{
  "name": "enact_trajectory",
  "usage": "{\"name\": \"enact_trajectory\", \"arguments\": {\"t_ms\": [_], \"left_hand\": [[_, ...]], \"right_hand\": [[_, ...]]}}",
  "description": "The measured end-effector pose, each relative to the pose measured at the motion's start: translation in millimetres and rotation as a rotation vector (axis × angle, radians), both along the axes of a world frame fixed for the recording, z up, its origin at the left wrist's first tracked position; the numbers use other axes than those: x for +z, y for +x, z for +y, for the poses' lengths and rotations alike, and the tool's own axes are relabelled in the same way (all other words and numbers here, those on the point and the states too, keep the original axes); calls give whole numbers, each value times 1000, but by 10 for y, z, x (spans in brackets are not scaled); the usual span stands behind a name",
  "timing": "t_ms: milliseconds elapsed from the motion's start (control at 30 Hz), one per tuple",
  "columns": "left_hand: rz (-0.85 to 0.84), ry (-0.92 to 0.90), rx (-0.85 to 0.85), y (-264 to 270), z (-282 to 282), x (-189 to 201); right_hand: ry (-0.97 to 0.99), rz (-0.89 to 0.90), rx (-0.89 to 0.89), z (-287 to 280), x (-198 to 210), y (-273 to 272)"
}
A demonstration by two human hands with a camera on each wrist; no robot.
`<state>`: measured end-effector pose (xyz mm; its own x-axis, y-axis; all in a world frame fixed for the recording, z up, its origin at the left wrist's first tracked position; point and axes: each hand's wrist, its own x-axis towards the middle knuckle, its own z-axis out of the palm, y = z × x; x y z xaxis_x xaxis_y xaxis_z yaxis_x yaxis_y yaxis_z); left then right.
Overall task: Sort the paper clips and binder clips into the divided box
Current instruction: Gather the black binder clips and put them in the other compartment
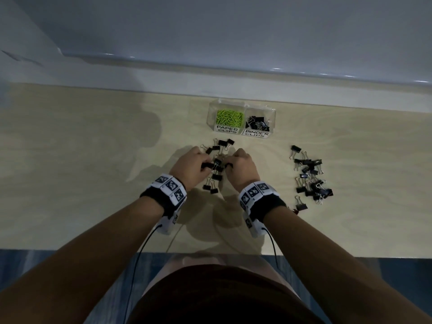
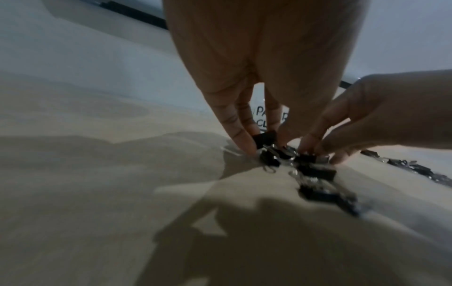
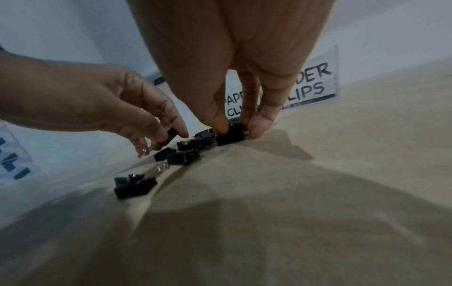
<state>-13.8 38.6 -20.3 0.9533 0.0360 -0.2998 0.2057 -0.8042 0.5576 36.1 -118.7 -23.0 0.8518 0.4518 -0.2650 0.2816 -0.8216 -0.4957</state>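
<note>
A clear divided box [image 1: 272, 113] stands at the far side of the wooden table; its left half, labelled PAPER CLIPS, holds green paper clips [image 1: 229, 117] and its right half, labelled BINDER CLIPS, holds black binder clips [image 1: 257, 122]. Just in front of it lies a loose cluster of black binder clips [image 1: 216, 177]. Both hands reach down into this cluster. My left hand [image 1: 189, 167] pinches a binder clip [image 2: 265, 138] between its fingertips. My right hand [image 1: 242, 166] pinches another binder clip [image 3: 229, 137] between thumb and fingers.
A second heap of black binder clips [image 1: 311, 177] lies to the right on the table [image 1: 81, 160]. A pale wall ledge [image 1: 163, 78] runs behind the box. The table's near edge [image 1: 70, 250] is close to my body.
</note>
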Motion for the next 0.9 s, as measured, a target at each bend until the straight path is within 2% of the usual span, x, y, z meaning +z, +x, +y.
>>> {"name": "enact_trajectory", "arguments": {"t_ms": [167, 500, 733, 900], "left_hand": [[9, 6, 15, -176, -68, -92], [-15, 82, -74, -113, -63, -95], [39, 94, -130, -89, 26, -67], [18, 0, -26, -1, 67, 80]], "right_hand": [[-53, -26, -11, 6, -46, -74], [-97, 30, 5, 9, -5, -88], [-60, 51, 1, -80, 25, -31], [-62, 94, 39, -282, 2, -62]]}}
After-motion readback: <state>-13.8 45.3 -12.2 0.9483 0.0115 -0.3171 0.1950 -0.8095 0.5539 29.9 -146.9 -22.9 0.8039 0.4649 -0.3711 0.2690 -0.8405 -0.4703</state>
